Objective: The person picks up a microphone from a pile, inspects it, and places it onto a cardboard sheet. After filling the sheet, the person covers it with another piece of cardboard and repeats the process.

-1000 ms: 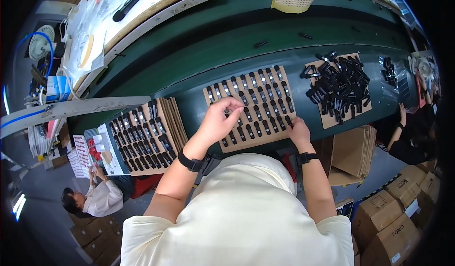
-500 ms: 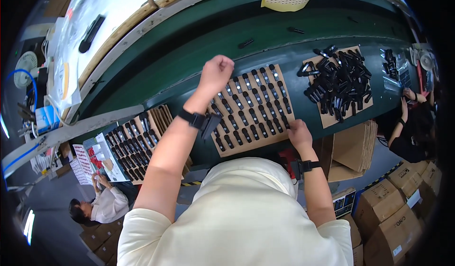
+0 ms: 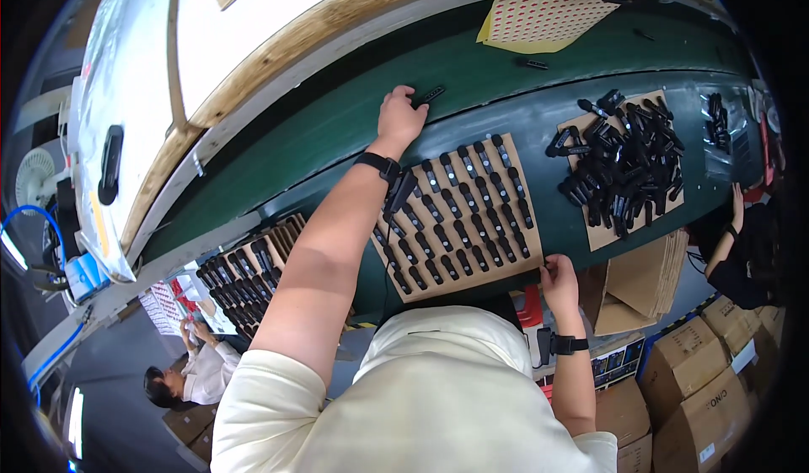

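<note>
The left hand (image 3: 400, 119) stretches out across the green conveyor belt (image 3: 337, 123), its fingers curled down onto a single small black part (image 3: 428, 96) that lies at about one o'clock from the knuckles; the fingertips seem to touch the part's near end, though the fisheye bend makes it hard to say whether they truly grip it. A black watch (image 3: 378, 165) rings that wrist.

At about four o'clock from the left hand lies the cardboard tray (image 3: 497, 258), its rows filled with black parts set side by side (each with a pale mark in its middle). The right hand (image 3: 559, 281) rests at the tray's near right corner, fingers bent and pinching the cardboard edge; it carries a dark wristband (image 3: 568, 345) too.

At three o'clock from the tray, a loose heap of black parts (image 3: 619, 165) sits on a flat cardboard sheet (image 3: 608, 234). At nine o'clock from the tray, beyond the left forearm, a second filled tray (image 3: 244, 283) lies beside the belt. At twelve o'clock, far across the belt, a yellow dotted sheet (image 3: 556, 10) lies flat. Brown cartons (image 3: 708, 389) stand at five o'clock, and another person (image 3: 190, 372) sits at seven o'clock.
</note>
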A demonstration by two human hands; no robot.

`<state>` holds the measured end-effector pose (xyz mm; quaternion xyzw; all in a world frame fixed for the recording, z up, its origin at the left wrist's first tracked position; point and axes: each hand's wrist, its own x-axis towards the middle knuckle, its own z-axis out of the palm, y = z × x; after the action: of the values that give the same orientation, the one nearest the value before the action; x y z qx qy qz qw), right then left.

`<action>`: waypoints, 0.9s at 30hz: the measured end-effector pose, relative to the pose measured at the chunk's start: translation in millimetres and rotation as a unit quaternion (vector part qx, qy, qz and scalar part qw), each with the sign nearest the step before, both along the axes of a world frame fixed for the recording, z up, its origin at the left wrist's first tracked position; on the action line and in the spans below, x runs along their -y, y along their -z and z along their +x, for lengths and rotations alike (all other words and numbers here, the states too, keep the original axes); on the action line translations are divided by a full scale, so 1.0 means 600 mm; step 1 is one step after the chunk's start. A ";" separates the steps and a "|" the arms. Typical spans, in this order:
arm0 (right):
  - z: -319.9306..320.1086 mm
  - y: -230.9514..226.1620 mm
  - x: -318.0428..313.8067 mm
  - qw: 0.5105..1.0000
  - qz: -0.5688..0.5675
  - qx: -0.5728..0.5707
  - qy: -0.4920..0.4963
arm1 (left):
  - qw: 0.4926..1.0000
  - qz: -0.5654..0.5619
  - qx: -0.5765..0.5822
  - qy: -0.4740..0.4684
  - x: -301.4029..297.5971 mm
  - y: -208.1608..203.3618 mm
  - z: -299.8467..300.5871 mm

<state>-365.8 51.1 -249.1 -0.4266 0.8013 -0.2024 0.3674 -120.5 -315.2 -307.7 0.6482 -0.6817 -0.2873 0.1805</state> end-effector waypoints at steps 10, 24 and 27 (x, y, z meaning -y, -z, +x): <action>0.031 -0.069 0.094 0.990 -0.111 0.044 -0.071 | 0.982 0.102 -0.156 0.029 -0.044 -0.073 -0.002; 0.180 -0.339 0.210 0.859 -0.275 0.429 -0.055 | 0.919 -0.163 -0.303 0.194 -0.337 -0.447 0.064; 0.197 -0.363 0.183 0.873 -0.285 0.389 -0.072 | 0.911 -0.193 -0.304 0.200 -0.368 -0.479 0.073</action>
<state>-247.9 -58.6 -31.6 -0.4556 0.4680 -0.5452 0.5255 -76.6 -94.4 -20.4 0.3321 -0.7511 -0.3633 0.4400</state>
